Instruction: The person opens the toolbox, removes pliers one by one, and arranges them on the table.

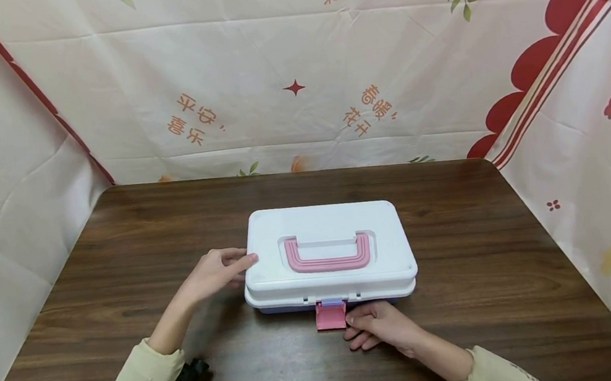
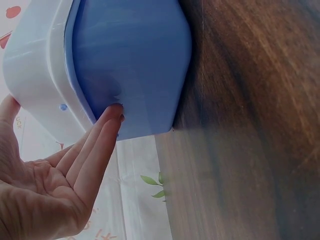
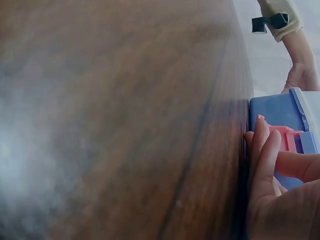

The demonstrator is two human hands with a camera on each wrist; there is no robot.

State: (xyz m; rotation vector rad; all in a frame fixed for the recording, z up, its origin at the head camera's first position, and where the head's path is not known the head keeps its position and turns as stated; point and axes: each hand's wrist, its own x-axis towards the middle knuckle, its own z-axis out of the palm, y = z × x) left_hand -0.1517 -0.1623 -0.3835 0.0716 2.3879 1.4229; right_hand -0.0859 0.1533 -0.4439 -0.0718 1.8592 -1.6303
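Observation:
A storage box [image 1: 265, 232] with a white lid and a blue base [image 2: 135, 60] sits on the wooden table, its lid down. On the lid, a pink carrying handle [image 1: 329, 265] lies folded flat. The pink latch [image 1: 330, 317] sticks out from the front, swung away from the lid. My left hand [image 1: 219, 273] rests at the box's left end, thumb on the lid, with straight fingers [image 2: 95, 145] against the side. At the latch's right edge, my right hand [image 1: 381, 325] pinches it between thumb and fingers; the fingertips [image 3: 260, 125] partly cover the latch in the right wrist view.
The brown table [image 1: 454, 218] extends around the box on all sides. Printed cloth [image 1: 268, 51] hangs behind the table and along both sides. A black strap piece [image 1: 193, 372] shows beside the left sleeve.

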